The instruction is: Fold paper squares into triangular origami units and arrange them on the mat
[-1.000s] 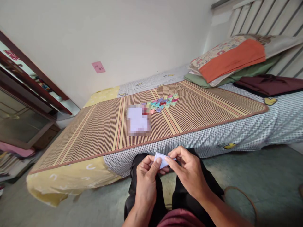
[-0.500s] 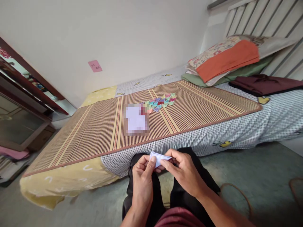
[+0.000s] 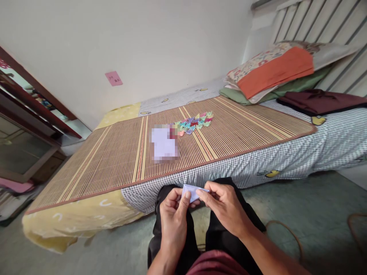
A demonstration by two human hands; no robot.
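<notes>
Above my lap I hold a small piece of folded pale lavender paper (image 3: 192, 192), roughly triangular. My left hand (image 3: 174, 209) pinches its left end, thumb on top and fingers underneath. At the pointed right end, my right hand (image 3: 224, 204) grips it between thumb and fingers. Both hands are closed on the paper, and its underside is hidden. Beyond them on the bed mat lies a pixelated pale stack (image 3: 164, 144), blurred too much to name. Touching its upper right is a cluster of several small colourful folded paper pieces (image 3: 195, 123).
A striped bamboo mat (image 3: 114, 160) covers the bed, over a checked sheet (image 3: 286, 152). Pillows (image 3: 275, 72) and a folded maroon cloth item (image 3: 318, 100) lie at the right end. A pink note (image 3: 114, 78) is on the wall. A brown cord (image 3: 286, 227) lies on the floor.
My right thumb and fingers have shifted slightly right along the paper's edge, and the paper has turned a little. My left hand keeps its pinch.
</notes>
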